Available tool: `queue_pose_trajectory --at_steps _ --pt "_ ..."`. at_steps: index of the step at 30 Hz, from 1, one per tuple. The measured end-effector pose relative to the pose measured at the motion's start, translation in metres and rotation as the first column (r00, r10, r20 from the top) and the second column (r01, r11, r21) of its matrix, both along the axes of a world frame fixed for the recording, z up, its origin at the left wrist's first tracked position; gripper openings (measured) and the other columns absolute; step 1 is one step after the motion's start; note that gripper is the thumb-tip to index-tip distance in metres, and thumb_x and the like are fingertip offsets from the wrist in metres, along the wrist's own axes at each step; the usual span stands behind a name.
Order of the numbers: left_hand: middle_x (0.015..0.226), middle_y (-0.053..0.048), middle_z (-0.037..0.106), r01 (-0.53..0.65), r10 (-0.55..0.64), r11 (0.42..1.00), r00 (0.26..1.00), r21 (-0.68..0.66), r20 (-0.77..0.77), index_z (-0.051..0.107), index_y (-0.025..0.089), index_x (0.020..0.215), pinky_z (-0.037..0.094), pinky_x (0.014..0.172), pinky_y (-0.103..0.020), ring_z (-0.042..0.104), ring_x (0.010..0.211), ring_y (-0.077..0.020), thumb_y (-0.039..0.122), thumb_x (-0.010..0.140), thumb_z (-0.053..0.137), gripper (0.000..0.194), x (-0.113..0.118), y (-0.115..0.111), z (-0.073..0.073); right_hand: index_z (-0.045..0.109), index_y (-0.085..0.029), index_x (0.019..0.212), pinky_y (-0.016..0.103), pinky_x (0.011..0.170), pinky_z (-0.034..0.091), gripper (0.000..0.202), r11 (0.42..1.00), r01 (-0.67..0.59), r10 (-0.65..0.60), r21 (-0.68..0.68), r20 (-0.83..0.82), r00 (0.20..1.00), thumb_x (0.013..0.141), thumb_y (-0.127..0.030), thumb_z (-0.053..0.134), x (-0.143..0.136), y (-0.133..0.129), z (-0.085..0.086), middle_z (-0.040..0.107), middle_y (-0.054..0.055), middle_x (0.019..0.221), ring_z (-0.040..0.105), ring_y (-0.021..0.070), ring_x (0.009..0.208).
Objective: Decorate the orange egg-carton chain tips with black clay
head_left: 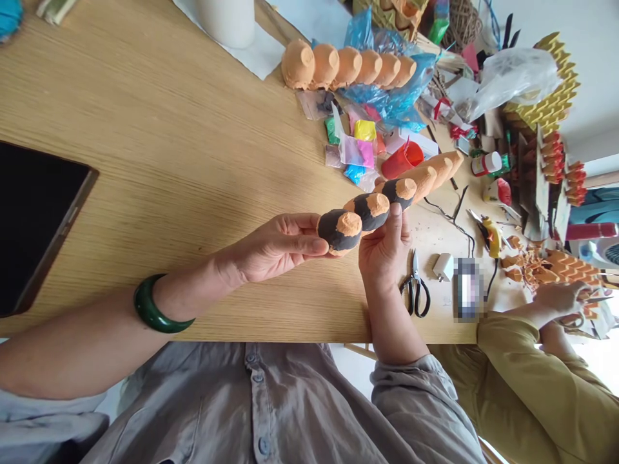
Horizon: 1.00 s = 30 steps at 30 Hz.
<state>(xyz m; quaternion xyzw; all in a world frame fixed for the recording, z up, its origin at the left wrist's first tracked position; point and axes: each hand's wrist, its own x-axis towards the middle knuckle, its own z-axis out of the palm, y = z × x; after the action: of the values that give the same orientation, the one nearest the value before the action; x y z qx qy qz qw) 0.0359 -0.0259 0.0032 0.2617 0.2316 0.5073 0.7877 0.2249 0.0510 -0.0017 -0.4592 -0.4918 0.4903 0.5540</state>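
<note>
Both hands hold a row of joined, rounded orange clay pieces (425,182) above the table. Black clay bands wrap the nearest three pieces, leaving orange tops bare; the far ones are plain orange. My left hand (283,248), with a green bangle on the wrist, pinches the near end between thumb and fingers. My right hand (387,248) grips the row farther along, its thumb against the third black band. A second orange row (348,66) like it, without black, rests on the table at the back, beside a blue plastic bag (411,90).
Small packets of coloured clay (365,131) and a red cup (403,159) lie past my hands. Black-handled scissors (414,293) and a white charger (443,267) are at right. A tablet (39,225) lies left. A co-worker's hand (563,299) holds scissors at far right.
</note>
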Motion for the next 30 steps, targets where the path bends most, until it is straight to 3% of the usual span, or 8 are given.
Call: queue_pose_trajectory --at_steps 4,7,16,21,25,30 --pt "0.105 -0.004 0.086 -0.010 0.010 1.000 1.000 0.014 -0.016 0.093 0.029 0.103 0.064 0.114 -0.038 0.080 0.109 -0.0228 0.037 0.080 0.102 0.026 0.0009 -0.0005 0.0009 0.085 -0.032 0.111 0.041 0.100 0.073 0.030 1.000 0.009 -0.009 -0.010 -0.031 0.999 0.101 -0.056 0.069 -0.0008 0.0000 0.0005 0.086 0.004 0.131 0.082 0.0242 0.122" --pt "0.105 -0.005 0.086 -0.003 0.003 1.000 1.000 0.021 -0.020 0.092 0.028 0.101 0.063 0.113 -0.038 0.080 0.111 -0.0237 0.037 0.080 0.100 0.024 0.0006 -0.0007 0.0005 0.085 -0.032 0.115 0.045 0.104 0.072 0.033 1.000 0.000 0.000 -0.009 -0.001 1.000 0.105 -0.055 0.063 -0.0005 0.0012 -0.0007 0.085 0.004 0.137 0.081 0.0250 0.127" --pt "0.105 -0.005 0.085 -0.119 0.130 0.988 0.985 0.095 -0.111 0.090 0.024 0.104 0.060 0.099 -0.032 0.074 0.101 -0.0199 0.036 0.080 0.103 0.030 0.0018 -0.0001 -0.0019 0.084 -0.033 0.106 0.035 0.094 0.073 0.023 0.997 0.054 -0.054 0.052 0.002 0.999 0.099 -0.051 0.071 -0.0025 0.0025 -0.0015 0.088 0.004 0.123 0.082 0.0206 0.118" --pt "0.109 -0.006 0.087 -0.143 0.149 0.989 0.964 0.042 -0.221 0.090 0.023 0.101 0.060 0.104 -0.038 0.074 0.105 -0.0240 0.041 0.079 0.103 0.031 0.0013 -0.0004 -0.0036 0.084 -0.035 0.103 0.037 0.090 0.075 0.021 0.997 0.043 -0.044 0.060 0.008 0.999 0.098 -0.054 0.076 -0.0011 0.0009 -0.0028 0.088 0.005 0.118 0.081 0.0250 0.123" --pt "0.112 -0.006 0.089 -0.176 0.182 0.983 0.946 0.046 -0.269 0.091 0.024 0.096 0.059 0.111 -0.042 0.077 0.113 -0.0277 0.041 0.076 0.106 0.030 0.0019 -0.0025 -0.0079 0.085 -0.036 0.108 0.045 0.097 0.075 0.028 0.998 0.004 -0.008 0.060 0.053 0.999 0.100 -0.060 0.072 -0.0006 0.0001 -0.0048 0.087 0.007 0.120 0.081 0.0292 0.130" --pt "0.114 -0.007 0.089 -0.157 0.176 0.983 0.958 0.096 -0.225 0.089 0.023 0.100 0.060 0.113 -0.044 0.078 0.118 -0.0286 0.041 0.079 0.105 0.032 0.0024 -0.0019 -0.0064 0.084 -0.034 0.105 0.044 0.102 0.074 0.020 0.997 0.025 -0.024 0.069 -0.018 1.000 0.099 -0.050 0.075 -0.0014 0.0012 -0.0038 0.088 0.005 0.116 0.084 0.0263 0.123"
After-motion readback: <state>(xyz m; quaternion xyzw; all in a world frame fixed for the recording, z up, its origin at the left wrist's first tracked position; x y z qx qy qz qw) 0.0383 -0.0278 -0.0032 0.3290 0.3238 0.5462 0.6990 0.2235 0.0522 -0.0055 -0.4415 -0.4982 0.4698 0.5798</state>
